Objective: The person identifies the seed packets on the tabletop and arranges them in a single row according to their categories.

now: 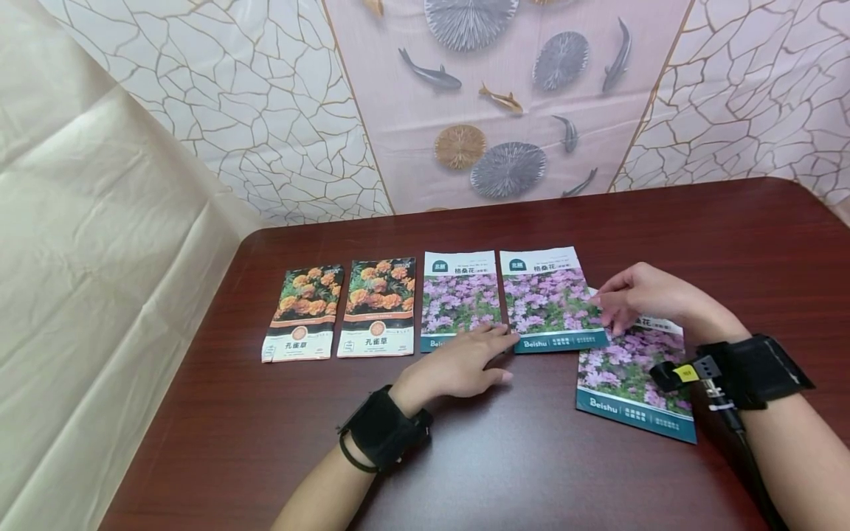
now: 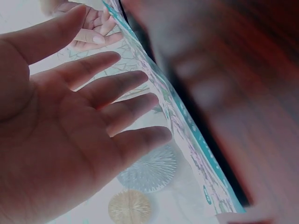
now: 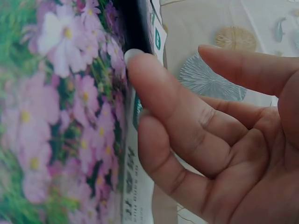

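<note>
My left hand (image 1: 465, 361) lies low over the lower edges of two purple-flower seed packets, fingers spread and pointing right. One is the left purple-flower packet (image 1: 458, 299); its neighbour, the middle purple-flower packet (image 1: 551, 302), is near the fingertips. In the left wrist view the palm (image 2: 70, 135) holds nothing. My right hand (image 1: 647, 295) hovers by the middle packet's right edge, above a third purple-flower packet (image 1: 637, 383) that lies tilted and partly tucked under the middle one. In the right wrist view its fingers (image 3: 163, 93) are loosely bent, with the thumb apart.
Two orange marigold packets, a left one (image 1: 302, 313) and a right one (image 1: 378, 306), lie side by side at the left of the dark red-brown table (image 1: 219, 413). A patterned cloth (image 1: 505, 103) hangs behind the table. A cable (image 1: 740, 435) trails from the right wrist.
</note>
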The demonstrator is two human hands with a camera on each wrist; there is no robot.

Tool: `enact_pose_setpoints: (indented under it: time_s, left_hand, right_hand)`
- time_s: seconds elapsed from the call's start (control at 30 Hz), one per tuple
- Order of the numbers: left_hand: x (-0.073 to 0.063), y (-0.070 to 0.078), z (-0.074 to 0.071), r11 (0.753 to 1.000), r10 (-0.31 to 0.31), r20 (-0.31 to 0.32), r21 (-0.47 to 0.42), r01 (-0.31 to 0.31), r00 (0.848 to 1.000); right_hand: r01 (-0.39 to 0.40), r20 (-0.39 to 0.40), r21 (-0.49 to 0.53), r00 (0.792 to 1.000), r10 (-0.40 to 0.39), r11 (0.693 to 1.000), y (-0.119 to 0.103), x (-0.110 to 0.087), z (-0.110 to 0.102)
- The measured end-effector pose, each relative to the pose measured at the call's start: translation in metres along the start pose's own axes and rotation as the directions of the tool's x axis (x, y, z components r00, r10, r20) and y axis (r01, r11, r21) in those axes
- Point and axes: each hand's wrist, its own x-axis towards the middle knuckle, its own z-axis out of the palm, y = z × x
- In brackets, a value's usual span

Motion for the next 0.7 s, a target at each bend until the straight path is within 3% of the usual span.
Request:
enact_pose_setpoints:
  time_s: [0.23,0.33,0.47,0.6,0.7]
  left_hand:
    - [-0.003,0.006,0.001,0.998,0.054,0.005,0.029,-0.054,0.999]
    - [-0.004,0.01,0.002,0.995,0.079,0.017,0.06,-0.08,0.997]
    - [-0.005,0.014,0.003,0.988,0.116,0.047,0.097,-0.12,0.992]
    - [-0.005,0.017,0.005,0.982,0.131,0.071,0.129,-0.14,0.989]
    - [-0.005,0.018,0.007,0.978,0.131,0.078,0.154,-0.142,0.988]
  right_hand:
    - [0.02,-0.041,-0.177,0.999,-0.027,0.984,-0.009,-0.007,-0.002]
    - [0.033,-0.061,-0.329,0.997,-0.056,0.944,-0.014,-0.014,-0.004]
    - [0.07,-0.044,-0.5,0.993,-0.106,0.863,-0.022,-0.022,-0.002]
    - [0.111,0.009,-0.569,0.992,-0.129,0.815,-0.028,-0.026,0.004]
    - [0.117,0.066,-0.589,0.993,-0.096,0.8,-0.031,-0.029,0.008]
